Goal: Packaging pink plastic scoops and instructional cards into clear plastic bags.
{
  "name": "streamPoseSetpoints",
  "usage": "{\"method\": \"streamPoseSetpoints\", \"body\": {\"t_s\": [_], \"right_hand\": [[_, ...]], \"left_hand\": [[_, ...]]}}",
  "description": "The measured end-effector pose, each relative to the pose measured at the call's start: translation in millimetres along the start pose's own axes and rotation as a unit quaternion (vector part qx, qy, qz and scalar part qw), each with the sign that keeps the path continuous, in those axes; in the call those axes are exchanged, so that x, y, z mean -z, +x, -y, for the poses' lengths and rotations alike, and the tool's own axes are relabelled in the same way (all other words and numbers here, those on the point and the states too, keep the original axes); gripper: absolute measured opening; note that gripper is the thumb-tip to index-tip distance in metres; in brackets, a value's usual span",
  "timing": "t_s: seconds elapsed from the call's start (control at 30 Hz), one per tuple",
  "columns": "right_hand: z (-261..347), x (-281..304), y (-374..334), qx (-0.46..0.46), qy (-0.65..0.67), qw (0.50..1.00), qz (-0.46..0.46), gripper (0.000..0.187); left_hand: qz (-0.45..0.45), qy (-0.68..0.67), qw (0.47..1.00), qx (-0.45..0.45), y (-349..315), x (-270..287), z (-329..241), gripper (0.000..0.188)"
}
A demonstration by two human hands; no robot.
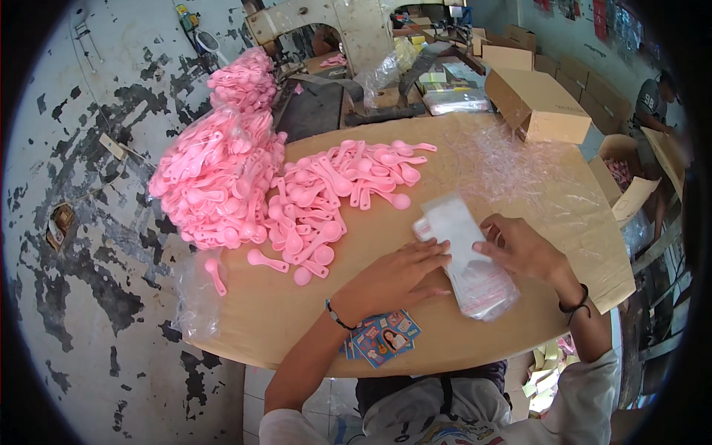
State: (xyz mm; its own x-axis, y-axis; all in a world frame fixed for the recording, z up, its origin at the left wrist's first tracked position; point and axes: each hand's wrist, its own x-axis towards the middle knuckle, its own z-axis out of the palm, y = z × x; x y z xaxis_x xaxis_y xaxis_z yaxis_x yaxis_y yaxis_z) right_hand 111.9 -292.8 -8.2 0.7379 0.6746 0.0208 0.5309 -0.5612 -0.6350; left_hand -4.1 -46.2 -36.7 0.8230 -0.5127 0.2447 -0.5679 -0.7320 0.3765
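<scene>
A stack of clear plastic bags (465, 256) lies on the brown-covered table in front of me. My left hand (397, 276) rests against the stack's left side, fingers stretched out and thumb apart. At the right edge, my right hand (523, 248) has curled fingers and its thumb on the bags, seemingly gripping them; the fingertips are partly hidden. Several small blue printed cards (382, 337) sit below my left wrist. Beyond my hands spreads a loose heap of pink plastic spoons (319, 200), with one spoon (267, 260) lying slightly apart.
Bagged pink spoons (215, 178) pile up by the peeling wall at left. Clear plastic strips (500, 163) litter the table's far right, near an open cardboard box (538, 104). A metal machine (341, 33) stands behind. Another person (654, 104) is at far right.
</scene>
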Motion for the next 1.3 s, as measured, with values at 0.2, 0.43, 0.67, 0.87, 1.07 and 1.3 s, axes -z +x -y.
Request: {"method": "streamPoseSetpoints", "body": {"t_s": [0.2, 0.43, 0.67, 0.87, 1.07, 1.3], "right_hand": [[-9, -6, 20, -0.016, 0.036, 0.999, -0.013, 0.031], [10, 6, 26, 0.013, -0.055, 0.998, 0.017, 0.024], [-8, 20, 36, 0.092, -0.037, 0.993, -0.065, 0.021], [37, 53, 56, 0.077, -0.050, 0.988, -0.123, 0.018], [11, 16, 47, 0.051, 0.001, 0.998, 0.041, 0.019], [10, 6, 36, -0.087, -0.022, 0.994, 0.065, 0.028]], "left_hand": [[-0.054, 0.030, 0.998, -0.015, 5, 3, 0, 0.048], [-0.098, 0.033, 0.993, -0.062, 2, -9, 12, 0.030], [-0.115, 0.006, 0.992, -0.056, 0, -10, 8, 0.027], [-0.124, 0.023, 0.990, -0.060, 1, -14, 8, 0.031], [-0.161, 0.053, 0.985, -0.036, 6, 5, -2, 0.039], [-0.160, 0.068, 0.982, -0.068, 0, -26, 7, 0.045]]}}
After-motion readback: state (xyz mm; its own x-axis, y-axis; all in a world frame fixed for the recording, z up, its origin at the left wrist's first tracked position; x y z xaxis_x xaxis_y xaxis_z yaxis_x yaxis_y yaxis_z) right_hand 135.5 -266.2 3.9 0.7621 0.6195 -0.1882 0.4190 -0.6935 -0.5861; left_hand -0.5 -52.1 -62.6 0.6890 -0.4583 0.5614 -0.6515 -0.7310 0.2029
